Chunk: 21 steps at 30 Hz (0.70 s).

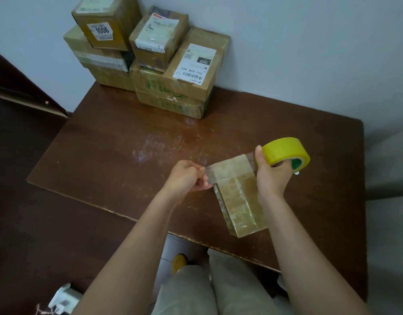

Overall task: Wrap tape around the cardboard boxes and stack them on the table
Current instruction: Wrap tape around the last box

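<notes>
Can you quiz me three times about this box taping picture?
1. True or false: the right hand holds the round yellow tape roll.
2. What does the left hand pinch? A) the clear tape strip's end B) a pen C) a label
3. Where do the stacked brown cardboard boxes stand on the dark brown wooden table?

Key: 1 true. 2 A. 3 At the far edge, against the wall; the small taped cardboard box lies near the person.

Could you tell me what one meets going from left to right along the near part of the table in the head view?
Left hand pinching the tape end → cardboard box → right hand → yellow tape roll.
</notes>
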Motion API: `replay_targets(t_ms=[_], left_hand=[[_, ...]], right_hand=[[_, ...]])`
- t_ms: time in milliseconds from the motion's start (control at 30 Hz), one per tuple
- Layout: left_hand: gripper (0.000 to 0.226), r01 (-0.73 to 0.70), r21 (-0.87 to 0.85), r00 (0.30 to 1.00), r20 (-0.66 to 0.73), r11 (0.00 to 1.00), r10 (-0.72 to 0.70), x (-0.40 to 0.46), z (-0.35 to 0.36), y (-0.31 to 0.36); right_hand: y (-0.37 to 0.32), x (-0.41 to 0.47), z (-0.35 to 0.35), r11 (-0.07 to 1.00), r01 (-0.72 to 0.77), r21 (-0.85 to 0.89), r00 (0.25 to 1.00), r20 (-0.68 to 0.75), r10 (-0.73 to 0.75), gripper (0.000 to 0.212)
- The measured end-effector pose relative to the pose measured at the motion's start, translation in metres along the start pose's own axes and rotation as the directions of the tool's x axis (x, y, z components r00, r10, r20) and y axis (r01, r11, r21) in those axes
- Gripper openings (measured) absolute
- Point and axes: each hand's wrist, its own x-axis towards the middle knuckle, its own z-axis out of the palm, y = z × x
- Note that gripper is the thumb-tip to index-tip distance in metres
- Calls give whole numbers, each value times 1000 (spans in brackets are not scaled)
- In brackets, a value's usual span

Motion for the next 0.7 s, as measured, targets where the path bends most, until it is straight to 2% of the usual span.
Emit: replay_targets(t_ms=[100,200,267,333,467,700], left_hand=[[12,-135,249,979,-115,959,168,2,3,-8],[15,-193,388,947,-166,901,275,-1,4,-10],[15,-211,428,939,-162,879,304,-2,6,-10],[17,-227,467,930,-156,855,332,-3,8,-13],[15,-256,508,916,-144,822,374,-1,15,-24],[8,-266,491,904,-172,829,392,0,22,-36]], right_hand=[[6,-7,5,998,64,16,997,-50,-64,23],[14,-12,7,995,98,-2,993,-68,-98,29],[14,-15,6,991,134,-11,989,-66,-134,42],[14,-17,6,986,170,1,984,-55,-169,48],[14,-13,6,993,113,-12,989,-90,-114,25],[18,-10,5,995,93,-42,992,-77,-96,23]])
